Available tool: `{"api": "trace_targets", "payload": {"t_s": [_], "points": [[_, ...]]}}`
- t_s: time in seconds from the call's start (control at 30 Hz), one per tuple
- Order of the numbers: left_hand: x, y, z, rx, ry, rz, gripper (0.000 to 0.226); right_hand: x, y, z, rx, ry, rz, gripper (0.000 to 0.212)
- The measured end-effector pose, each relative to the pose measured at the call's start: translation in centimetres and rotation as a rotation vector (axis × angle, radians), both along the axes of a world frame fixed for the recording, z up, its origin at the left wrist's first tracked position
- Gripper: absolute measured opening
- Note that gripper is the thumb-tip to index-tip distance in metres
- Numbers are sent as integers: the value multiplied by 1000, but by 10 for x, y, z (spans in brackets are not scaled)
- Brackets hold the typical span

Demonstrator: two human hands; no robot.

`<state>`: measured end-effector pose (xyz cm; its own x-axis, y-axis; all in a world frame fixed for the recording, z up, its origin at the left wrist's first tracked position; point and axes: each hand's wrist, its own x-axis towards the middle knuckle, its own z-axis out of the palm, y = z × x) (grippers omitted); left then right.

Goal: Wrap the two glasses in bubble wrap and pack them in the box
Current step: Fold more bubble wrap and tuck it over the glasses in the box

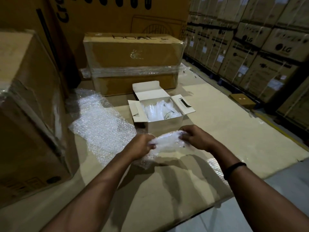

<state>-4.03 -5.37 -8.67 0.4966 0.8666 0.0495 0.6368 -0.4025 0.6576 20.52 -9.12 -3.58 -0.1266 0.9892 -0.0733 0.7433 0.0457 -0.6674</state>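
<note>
Both hands hold a bundle of bubble wrap (168,142) up in the air, just in front of the white box (165,125); the left hand (142,145) has its grip pinched on the left end, and the right hand (195,138) has its grip pinched on the right end; what is inside the bundle is hard to see; the white box sits on flat cardboard (167,190) with its flaps open; a glass (153,111) in bubble wrap lies inside it; a loose sheet of bubble wrap (100,124) lies to the left of the box; a long brown box (132,64) stands behind it; a black band (234,169) is on the right wrist.
</note>
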Motion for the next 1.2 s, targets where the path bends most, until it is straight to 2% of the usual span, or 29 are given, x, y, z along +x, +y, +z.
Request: {"api": "trace_targets", "payload": {"t_s": [0.07, 0.13, 0.17, 0.23, 0.37, 0.47, 0.53, 0.6, 0.7, 0.8, 0.9, 0.97, 1.07, 1.2], "points": [[-7, 3, 3, -193, -252, 88, 11, 1, -2, -3, -40, 159, -40, 10], [-12, 4, 11, -409, -521, 160, 21, 0, -6, -8, -67, 344, -88, 13], [-13, 3, 15, -491, -607, 194, 25, 0, -7, -12, -63, 417, -107, 16], [-14, 2, 22, -529, -663, 237, 27, -3, -11, -20, -31, 469, -147, 21], [-14, 6, 24, -564, -724, 286, 31, -15, -15, -31, 4, 327, -172, 36], [-14, 12, 27, -762, -1035, 278, 27, -27, -14, -31, 64, 241, -156, 36], [-14, 20, 29, -772, -1143, 247, 23, -30, -8, -33, 112, 157, -80, 30], [-10, 26, 31, -577, -1019, 282, 9, -32, -1, -33, 130, 98, 8, 25], [0, 37, 35, -261, -790, 434, 21, -33, 14, -31, 144, -23, 123, 37], [3, 59, 34, 21, -600, 516, 29, -38, 32, -33, 273, -196, 240, 44], [5, 86, 34, 207, -517, 559, 26, -41, 52, -27, 407, -282, 256, 47], [8, 105, 39, 354, -421, 596, 24, -45, 66, -20, 489, -271, 229, 47], [10, 133, 46, 412, -331, 636, 24, -56, 85, -7, 500, -233, 152, 45], [14, 159, 46, 434, -214, 624, 31, -57, 119, -10, 359, -250, 110, 45]]}}
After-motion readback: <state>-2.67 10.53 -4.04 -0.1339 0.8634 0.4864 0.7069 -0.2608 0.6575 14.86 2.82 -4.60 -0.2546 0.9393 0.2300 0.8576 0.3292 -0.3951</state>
